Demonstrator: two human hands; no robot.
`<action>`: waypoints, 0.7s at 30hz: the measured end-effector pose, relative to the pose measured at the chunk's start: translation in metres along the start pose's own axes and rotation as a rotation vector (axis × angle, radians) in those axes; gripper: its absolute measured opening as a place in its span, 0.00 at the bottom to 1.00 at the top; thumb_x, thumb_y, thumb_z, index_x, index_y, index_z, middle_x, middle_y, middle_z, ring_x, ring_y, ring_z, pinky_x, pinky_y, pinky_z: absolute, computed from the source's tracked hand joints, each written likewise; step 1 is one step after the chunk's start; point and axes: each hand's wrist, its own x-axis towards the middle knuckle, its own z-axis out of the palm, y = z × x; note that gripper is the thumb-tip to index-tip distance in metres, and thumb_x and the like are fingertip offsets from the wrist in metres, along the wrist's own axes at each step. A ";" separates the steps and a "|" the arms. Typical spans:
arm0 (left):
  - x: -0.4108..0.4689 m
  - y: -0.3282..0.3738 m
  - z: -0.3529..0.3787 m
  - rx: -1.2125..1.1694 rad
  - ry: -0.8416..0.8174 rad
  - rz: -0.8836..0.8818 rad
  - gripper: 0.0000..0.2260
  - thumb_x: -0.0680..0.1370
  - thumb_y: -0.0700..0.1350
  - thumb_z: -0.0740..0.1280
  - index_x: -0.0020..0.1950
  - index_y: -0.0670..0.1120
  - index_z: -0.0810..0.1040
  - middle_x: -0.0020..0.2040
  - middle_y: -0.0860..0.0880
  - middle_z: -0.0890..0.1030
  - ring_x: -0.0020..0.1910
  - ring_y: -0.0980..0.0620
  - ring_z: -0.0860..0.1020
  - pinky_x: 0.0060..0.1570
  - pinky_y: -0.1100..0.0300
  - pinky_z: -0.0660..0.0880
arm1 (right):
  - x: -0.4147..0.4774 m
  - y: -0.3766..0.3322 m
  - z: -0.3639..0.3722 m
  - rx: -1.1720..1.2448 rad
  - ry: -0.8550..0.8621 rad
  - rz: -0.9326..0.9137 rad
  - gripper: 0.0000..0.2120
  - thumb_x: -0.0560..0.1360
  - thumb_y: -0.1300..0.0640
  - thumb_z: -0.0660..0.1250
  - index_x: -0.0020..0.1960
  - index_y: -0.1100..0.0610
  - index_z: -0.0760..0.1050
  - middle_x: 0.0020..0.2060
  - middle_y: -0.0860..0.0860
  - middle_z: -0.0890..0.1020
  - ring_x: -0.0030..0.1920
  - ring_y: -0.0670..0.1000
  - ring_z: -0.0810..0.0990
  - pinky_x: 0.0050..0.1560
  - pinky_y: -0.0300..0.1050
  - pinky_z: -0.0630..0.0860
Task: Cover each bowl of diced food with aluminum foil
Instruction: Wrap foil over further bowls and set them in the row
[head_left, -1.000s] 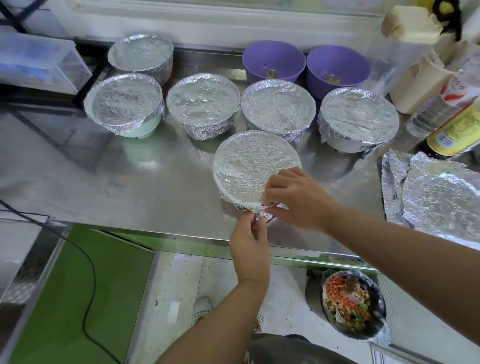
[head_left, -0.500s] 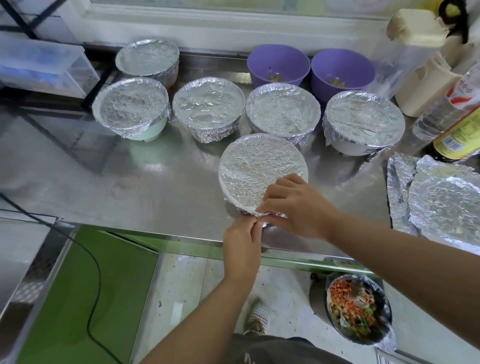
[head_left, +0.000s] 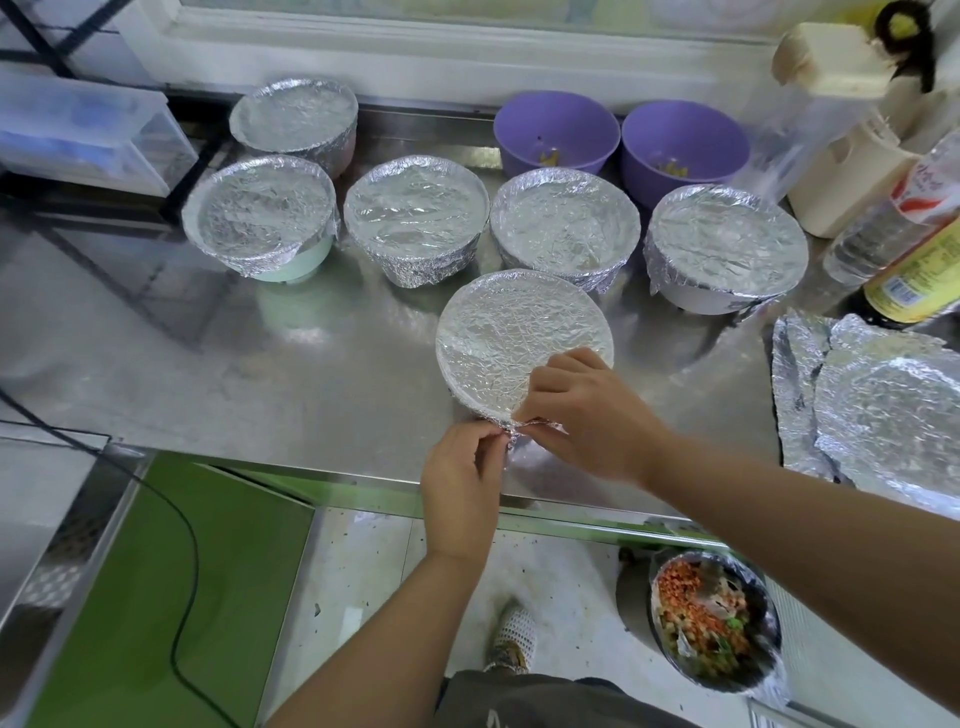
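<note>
Left hand (head_left: 460, 493) and right hand (head_left: 587, 415) both pinch the foil edge (head_left: 525, 427) at the near rim of the covered bowl (head_left: 519, 332), which lies just beyond them by the desk's (head_left: 311, 374) front edge.

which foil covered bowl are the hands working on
The lone front bowl: left hand and right hand pinch foil at its near rim. The five others sit behind, untouched.

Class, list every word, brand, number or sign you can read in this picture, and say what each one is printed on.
Red and white label on the clear bottle: looping writing, too blurred to read.
Yellow label on the dark bottle: small print, too small to read.
No writing shows on the foil or the purple bowls.
Nothing here can be read.
</note>
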 end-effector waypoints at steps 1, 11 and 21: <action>0.003 0.003 -0.002 -0.018 -0.008 -0.029 0.04 0.79 0.41 0.71 0.48 0.50 0.81 0.42 0.55 0.82 0.40 0.55 0.80 0.44 0.61 0.78 | 0.000 -0.001 -0.001 0.000 -0.002 0.002 0.12 0.78 0.49 0.63 0.43 0.52 0.82 0.38 0.46 0.78 0.41 0.52 0.76 0.52 0.46 0.66; 0.013 0.021 -0.010 -0.144 0.021 -0.267 0.13 0.74 0.42 0.77 0.44 0.52 0.73 0.37 0.55 0.79 0.34 0.60 0.76 0.38 0.68 0.71 | 0.001 -0.001 0.001 -0.162 0.026 -0.046 0.07 0.72 0.48 0.73 0.45 0.51 0.80 0.40 0.47 0.79 0.44 0.54 0.77 0.56 0.50 0.68; 0.047 -0.008 -0.033 0.488 0.071 0.584 0.23 0.68 0.49 0.81 0.57 0.52 0.74 0.60 0.49 0.68 0.57 0.44 0.68 0.51 0.47 0.77 | 0.008 -0.009 0.007 -0.187 0.073 -0.011 0.09 0.76 0.50 0.64 0.40 0.53 0.77 0.37 0.47 0.77 0.42 0.54 0.76 0.56 0.50 0.67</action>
